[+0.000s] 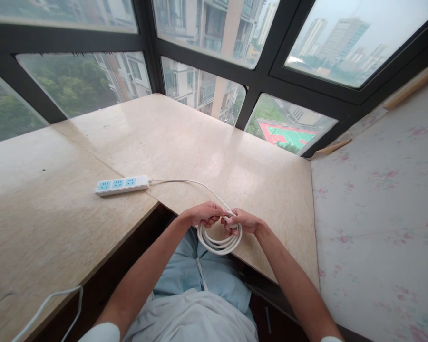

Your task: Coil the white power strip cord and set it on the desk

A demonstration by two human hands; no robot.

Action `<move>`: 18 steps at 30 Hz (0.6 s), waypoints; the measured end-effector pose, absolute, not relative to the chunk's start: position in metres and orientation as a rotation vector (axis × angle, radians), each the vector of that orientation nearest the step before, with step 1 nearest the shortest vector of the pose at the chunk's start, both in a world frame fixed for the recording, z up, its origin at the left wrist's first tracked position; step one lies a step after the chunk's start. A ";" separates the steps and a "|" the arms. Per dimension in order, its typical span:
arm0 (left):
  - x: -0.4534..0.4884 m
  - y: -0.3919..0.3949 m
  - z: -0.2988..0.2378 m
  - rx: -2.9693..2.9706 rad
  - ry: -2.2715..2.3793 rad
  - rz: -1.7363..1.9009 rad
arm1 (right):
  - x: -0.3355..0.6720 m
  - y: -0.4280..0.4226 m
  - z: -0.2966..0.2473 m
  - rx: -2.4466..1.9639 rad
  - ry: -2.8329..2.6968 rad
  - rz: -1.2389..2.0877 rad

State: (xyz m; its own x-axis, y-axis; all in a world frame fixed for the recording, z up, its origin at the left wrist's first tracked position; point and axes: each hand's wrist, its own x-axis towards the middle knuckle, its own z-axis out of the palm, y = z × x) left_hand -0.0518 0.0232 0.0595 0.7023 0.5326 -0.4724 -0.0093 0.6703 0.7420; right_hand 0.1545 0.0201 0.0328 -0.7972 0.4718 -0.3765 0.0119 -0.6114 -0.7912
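A white power cord (219, 248) hangs in several loops between my hands, at the front edge of the stone sill. My left hand (207, 213) is closed on the coil's upper left side. Closed on its upper right side is my right hand (243, 220), and the fingertips of both hands meet at the top of the loops. From there one length of cord runs in a curve to the white power strip (122, 185), which lies on the sill with its blue sockets facing up. The far end of the cord cannot be made out among my fingers.
The beige stone sill (185, 142) spreads ahead and to the left, with a corner cut-out by my body. Another white cable (53, 295) droops over its edge at lower left. Dark-framed windows (207, 61) stand behind, and a flowered wall (374, 213) bounds the right.
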 end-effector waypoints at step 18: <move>-0.060 -0.012 0.026 0.380 0.677 1.001 | 0.111 -0.015 0.034 -0.761 -0.476 1.757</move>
